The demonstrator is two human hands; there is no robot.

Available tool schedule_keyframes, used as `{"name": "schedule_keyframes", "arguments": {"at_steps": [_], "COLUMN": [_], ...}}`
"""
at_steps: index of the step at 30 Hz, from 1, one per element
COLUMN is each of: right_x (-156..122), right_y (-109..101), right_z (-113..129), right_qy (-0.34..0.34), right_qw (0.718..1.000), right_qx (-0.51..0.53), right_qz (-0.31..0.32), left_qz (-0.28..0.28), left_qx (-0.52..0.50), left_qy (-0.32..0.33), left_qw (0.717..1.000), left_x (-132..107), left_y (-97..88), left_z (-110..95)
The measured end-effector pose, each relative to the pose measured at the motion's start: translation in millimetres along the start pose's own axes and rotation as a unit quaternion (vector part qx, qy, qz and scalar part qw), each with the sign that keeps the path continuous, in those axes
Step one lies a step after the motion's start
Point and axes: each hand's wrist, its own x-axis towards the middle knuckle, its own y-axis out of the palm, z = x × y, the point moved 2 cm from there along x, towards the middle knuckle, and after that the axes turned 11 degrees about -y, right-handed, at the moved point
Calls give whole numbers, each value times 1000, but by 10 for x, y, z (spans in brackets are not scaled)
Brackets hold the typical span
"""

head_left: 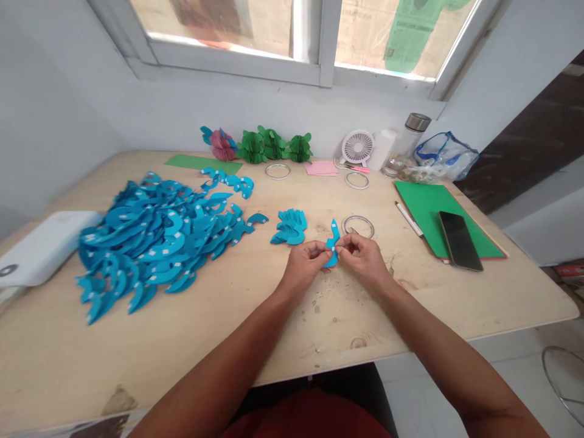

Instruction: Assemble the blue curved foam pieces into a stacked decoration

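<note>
From where I stand, the left hand [303,265] and right hand [364,257] both pinch, fingers narrow, one curved blue paper piece [330,262] over the wooden table [219,347]. I'd judge little is done: a small blue paper bundle [290,227] lies gathered just beyond the left hand, while a large blue paper heap [159,228] sprawls farther left, dotted with white squares. Green paper ornaments [274,145] and a white fan [358,147] stand below the window [326,42]; a smartphone [460,240] rests at right.
</note>
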Motion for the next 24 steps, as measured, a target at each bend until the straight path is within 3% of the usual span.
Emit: {"name": "schedule_keyframes", "arguments": {"at_steps": [24], "right_x": [-1], "right_y": [15], "right_z": [-51], "right_qy": [0], "right_qw": [1000], "right_qx": [7], "right_qz": [14], "left_qz": [1], "left_qx": [6], "left_qy": [-7], "left_qw": [1000], "left_x": [-13], "left_y": [-3], "left_z": [-10]}}
